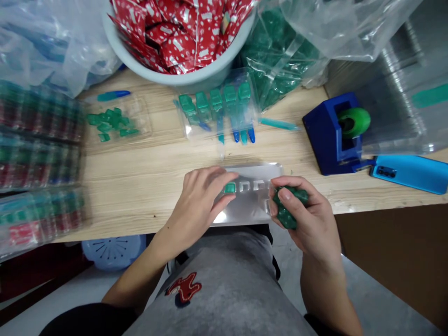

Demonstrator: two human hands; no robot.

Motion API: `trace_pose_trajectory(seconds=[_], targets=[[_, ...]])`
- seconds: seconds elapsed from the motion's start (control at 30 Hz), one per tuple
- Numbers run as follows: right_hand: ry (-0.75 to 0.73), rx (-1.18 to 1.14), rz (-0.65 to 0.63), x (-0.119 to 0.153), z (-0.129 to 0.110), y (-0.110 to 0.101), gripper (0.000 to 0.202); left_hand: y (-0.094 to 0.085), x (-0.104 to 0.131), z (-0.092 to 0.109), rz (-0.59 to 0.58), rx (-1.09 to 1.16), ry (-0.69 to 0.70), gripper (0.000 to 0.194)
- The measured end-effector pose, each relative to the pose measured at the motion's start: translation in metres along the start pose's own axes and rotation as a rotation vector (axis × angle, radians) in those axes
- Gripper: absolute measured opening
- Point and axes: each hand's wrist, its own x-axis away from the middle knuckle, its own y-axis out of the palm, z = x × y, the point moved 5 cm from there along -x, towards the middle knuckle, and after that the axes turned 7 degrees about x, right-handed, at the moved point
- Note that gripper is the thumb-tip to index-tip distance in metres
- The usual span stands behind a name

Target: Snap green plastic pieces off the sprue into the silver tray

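A clear plastic tray (250, 203) with small moulded compartments lies at the table's front edge. One green piece (230, 188) sits in a compartment towards its left side. My left hand (201, 200) hovers over the tray's left part, thumb and fingers apart around that piece, holding nothing visible. At the tray's right end, my right hand (308, 210) is wrapped round a bunch of dark green pieces (290, 205), its thumb on top. The fingers of my right hand hide part of the tray's right edge.
Behind are a tub (182, 79) of red packets, a filled clear tray (217, 109) and a bag of green pieces (280, 56). Loose green pieces (112, 121) and stacked packs (38, 158) are left; a blue tape dispenser (331, 135) and phone (411, 173) are right.
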Motion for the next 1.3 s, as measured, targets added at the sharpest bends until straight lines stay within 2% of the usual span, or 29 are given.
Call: trace_pose_trajectory(seconds=[0.07, 0.2, 0.4, 0.67, 0.77, 0.87, 0.97, 1.07, 1.17, 1.23, 1.3], targets=[[0.001, 0.002, -0.014, -0.001, 0.000, 0.000, 0.018, -0.003, 0.000, 0.001, -0.005, 0.008, 0.038, 0.027], [0.013, 0.011, -0.024, -0.002, 0.000, 0.001, 0.018, -0.008, -0.002, -0.002, 0.099, -0.011, 0.094, 0.017], [0.039, -0.027, -0.053, -0.005, 0.003, 0.008, 0.022, 0.000, -0.005, 0.006, 0.083, -0.022, 0.167, 0.016], [0.123, -0.260, -0.163, -0.006, -0.002, 0.020, 0.036, 0.004, -0.005, 0.001, 0.076, -0.023, 0.119, 0.013], [0.131, -0.297, -0.232, -0.004, 0.000, 0.024, 0.039, 0.001, -0.004, 0.002, 0.042, 0.012, 0.087, 0.020], [0.114, -0.229, -0.285, 0.000, 0.002, 0.028, 0.037, -0.009, -0.004, 0.010, 0.059, 0.145, 0.032, 0.027], [0.108, -0.183, -0.323, 0.003, 0.002, 0.034, 0.040, -0.017, -0.007, 0.025, 0.105, 0.238, 0.079, 0.024], [0.102, -0.190, -0.308, 0.005, -0.001, 0.038, 0.040, -0.017, -0.011, 0.037, 0.113, 0.185, 0.160, 0.022], [0.088, -0.161, -0.272, 0.006, -0.002, 0.038, 0.041, -0.017, -0.013, 0.038, 0.155, 0.155, 0.170, 0.021], [0.065, -0.143, -0.255, 0.006, -0.003, 0.037, 0.040, -0.017, -0.013, 0.035, 0.165, 0.222, 0.136, 0.023], [0.034, -0.139, -0.233, 0.005, -0.003, 0.034, 0.035, -0.017, -0.011, 0.031, 0.158, 0.381, 0.077, 0.028]])
